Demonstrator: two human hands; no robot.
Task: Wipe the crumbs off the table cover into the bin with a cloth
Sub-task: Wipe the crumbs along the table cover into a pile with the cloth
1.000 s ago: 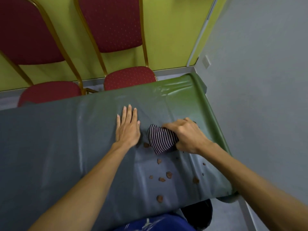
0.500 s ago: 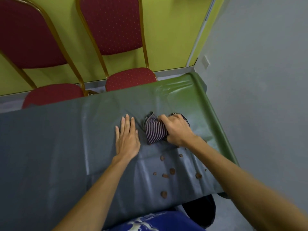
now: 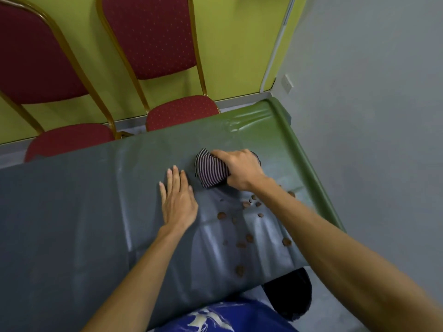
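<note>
cloth (image 3: 211, 172) is gripped by right hand (image 3: 239, 171) | left hand (image 3: 178, 202) is laid flat on table cover (image 3: 72, 212) | crumbs (image 3: 242, 226) should be drawn toward near-edge bin (image 3: 293, 295)

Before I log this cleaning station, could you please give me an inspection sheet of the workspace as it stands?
Surface: table cover, grey-green, wrinkled towards its right end.
Job's things: crumbs scattered between the hands and the near edge; striped cloth bunched on the cover; dark bin partly hidden below the near edge.
Clutter: nothing seen.
Grips: left hand lies flat on the cover beside the cloth; right hand grips the cloth.
Cables: nothing seen.
Surroundings: two red chairs behind the table, a yellow-green wall, and a socket further right.
</note>
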